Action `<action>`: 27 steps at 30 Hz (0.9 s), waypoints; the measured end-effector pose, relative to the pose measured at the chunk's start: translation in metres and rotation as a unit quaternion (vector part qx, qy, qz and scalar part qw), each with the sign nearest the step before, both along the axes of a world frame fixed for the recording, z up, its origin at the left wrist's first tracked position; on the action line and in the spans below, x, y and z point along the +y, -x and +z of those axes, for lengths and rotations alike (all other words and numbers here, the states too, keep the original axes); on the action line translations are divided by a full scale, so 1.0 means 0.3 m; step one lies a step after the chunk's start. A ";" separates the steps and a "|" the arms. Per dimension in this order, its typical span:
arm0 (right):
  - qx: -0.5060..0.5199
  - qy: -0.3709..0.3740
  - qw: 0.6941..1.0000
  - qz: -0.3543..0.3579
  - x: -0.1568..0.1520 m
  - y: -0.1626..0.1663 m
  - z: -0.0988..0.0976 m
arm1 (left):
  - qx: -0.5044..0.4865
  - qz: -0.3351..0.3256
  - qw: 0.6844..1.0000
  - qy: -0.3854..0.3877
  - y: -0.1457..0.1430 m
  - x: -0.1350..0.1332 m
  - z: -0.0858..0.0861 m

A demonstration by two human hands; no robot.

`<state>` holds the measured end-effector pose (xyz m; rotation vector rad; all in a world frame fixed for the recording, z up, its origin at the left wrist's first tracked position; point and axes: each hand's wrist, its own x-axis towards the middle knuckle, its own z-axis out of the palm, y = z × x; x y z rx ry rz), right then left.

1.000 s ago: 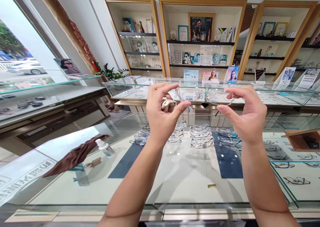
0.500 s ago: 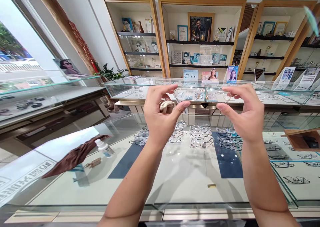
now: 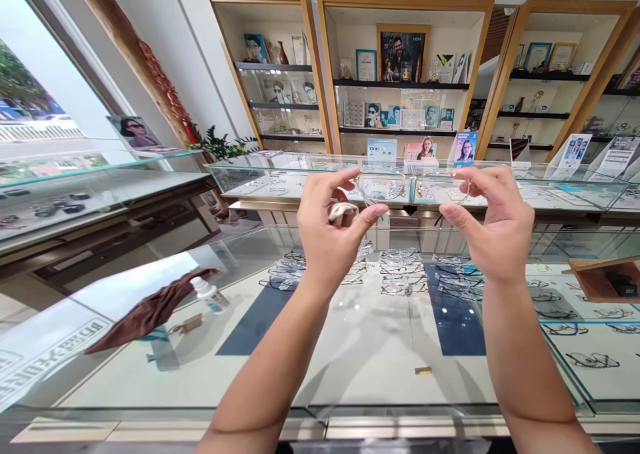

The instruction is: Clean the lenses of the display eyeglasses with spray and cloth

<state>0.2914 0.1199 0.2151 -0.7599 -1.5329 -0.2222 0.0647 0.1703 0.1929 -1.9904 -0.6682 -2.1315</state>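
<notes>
A pair of thin-framed eyeglasses (image 3: 366, 189) is held up at chest height between my two hands, above the glass counter (image 3: 370, 367). My left hand (image 3: 327, 231) pinches its left side between thumb and fingers. A crumpled beige cloth (image 3: 343, 214) is tucked in that same palm. On the other side, my right hand (image 3: 503, 231) is curled round the right end of the glasses, thumb below and fingers above. The clear lenses and fine rims are hard to make out against the display behind. Rows of spectacle frames (image 3: 403, 271) lie beneath the counter glass, below my hands.
To the left on the counter are a brown cloth (image 3: 150, 311), a white spray bottle (image 3: 210, 295) and a small brown tag (image 3: 187, 324). A wooden tray (image 3: 595, 281) stands at the right. Farther back are another glass showcase (image 3: 280, 184) and wooden shelves (image 3: 403, 86).
Both hands have shifted slightly to the right together with the eyeglasses. The grip on the glasses and the cloth in my left palm look the same.
</notes>
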 end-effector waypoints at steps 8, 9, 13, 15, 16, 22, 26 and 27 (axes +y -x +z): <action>-0.001 0.006 1.000 0.030 0.003 0.004 0.001 | -0.027 -0.004 1.000 -0.001 -0.002 -0.020 0.010; -0.002 0.009 0.999 0.031 0.003 0.004 0.002 | -0.028 -0.003 1.000 -0.004 -0.001 -0.022 0.011; -0.004 0.034 0.999 0.023 0.002 0.002 0.003 | -0.028 0.022 0.999 -0.021 0.006 -0.035 0.014; -0.006 0.049 0.999 0.020 0.002 0.002 0.002 | -0.025 0.044 0.998 -0.028 0.010 -0.042 0.016; -0.008 0.056 0.998 0.019 0.002 0.002 0.001 | -0.023 0.054 0.998 -0.031 0.012 -0.046 0.017; -0.015 0.084 0.996 0.011 0.001 0.007 -0.002 | -0.015 0.071 0.995 -0.076 0.013 -0.060 0.029; 0.009 0.095 0.995 0.013 0.003 0.016 -0.007 | -0.025 0.075 0.996 -0.050 0.012 -0.068 0.031; 0.020 0.098 0.995 0.014 0.003 0.020 -0.008 | -0.025 0.070 0.996 -0.050 0.013 -0.068 0.030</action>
